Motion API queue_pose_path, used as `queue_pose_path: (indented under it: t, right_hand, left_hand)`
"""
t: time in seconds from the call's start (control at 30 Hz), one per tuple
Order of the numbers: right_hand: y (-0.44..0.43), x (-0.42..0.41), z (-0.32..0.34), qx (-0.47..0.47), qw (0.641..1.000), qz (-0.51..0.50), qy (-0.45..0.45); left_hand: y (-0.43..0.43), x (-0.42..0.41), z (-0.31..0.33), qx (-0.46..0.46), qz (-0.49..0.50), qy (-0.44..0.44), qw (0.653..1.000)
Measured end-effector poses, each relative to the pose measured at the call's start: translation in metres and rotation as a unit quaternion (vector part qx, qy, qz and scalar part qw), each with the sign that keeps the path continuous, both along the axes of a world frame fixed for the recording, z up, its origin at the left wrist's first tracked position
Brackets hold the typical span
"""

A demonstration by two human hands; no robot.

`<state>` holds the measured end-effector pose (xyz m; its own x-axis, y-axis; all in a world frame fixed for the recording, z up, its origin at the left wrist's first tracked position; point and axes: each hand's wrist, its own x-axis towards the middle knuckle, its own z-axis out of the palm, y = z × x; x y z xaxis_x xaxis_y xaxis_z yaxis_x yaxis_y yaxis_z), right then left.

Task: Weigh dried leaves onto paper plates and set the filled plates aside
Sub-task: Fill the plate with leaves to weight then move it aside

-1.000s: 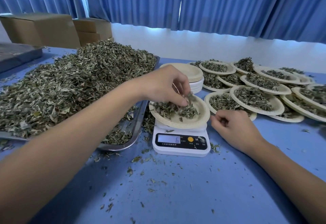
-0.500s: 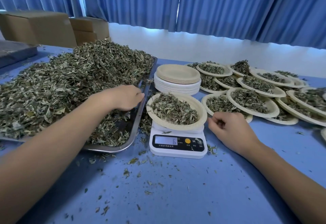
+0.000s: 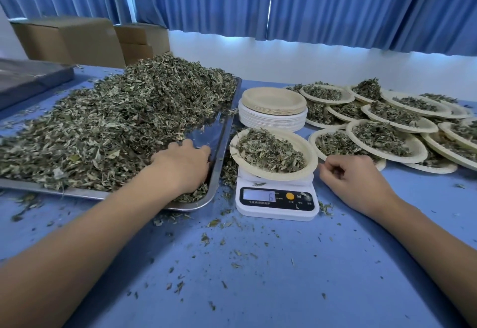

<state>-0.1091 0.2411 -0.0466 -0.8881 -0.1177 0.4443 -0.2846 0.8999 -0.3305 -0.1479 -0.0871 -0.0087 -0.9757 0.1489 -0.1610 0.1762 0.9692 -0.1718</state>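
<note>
The round beige paper plate (image 3: 308, 156) lies right of my left hand (image 3: 183, 167), which is half buried in dried green leaves (image 3: 103, 131), so I cannot tell its grip. My loosely curled, empty right hand (image 3: 353, 180) is nearer.

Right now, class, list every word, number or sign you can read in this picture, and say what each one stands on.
"6": on the display of the scale.
"M": on the scale's front panel, just right of the orange button.
Small print under the display and under the buttons: too small and blurred to read.
No readable print shows on the cardboard boxes.
</note>
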Motion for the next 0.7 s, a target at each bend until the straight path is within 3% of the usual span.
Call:
queue_pose_path:
  t: [0.33, 0.53, 0.7]
  right_hand:
    - [0.000, 0.002, 0.001, 0.006, 1.000, -0.003, -0.003]
    - [-0.001, 0.002, 0.001, 0.002, 1.000, -0.001, -0.006]
    - [0.000, 0.002, 0.001, 0.000, 1.000, -0.004, -0.010]
  left_hand:
    - [-0.006, -0.010, -0.009, 0.056, -0.101, 0.079, 0.990]
    - [-0.008, -0.014, -0.009, 0.097, -0.077, 0.087, 0.988]
    - [-0.014, -0.016, -0.003, 0.183, -0.056, 0.188, 0.963]
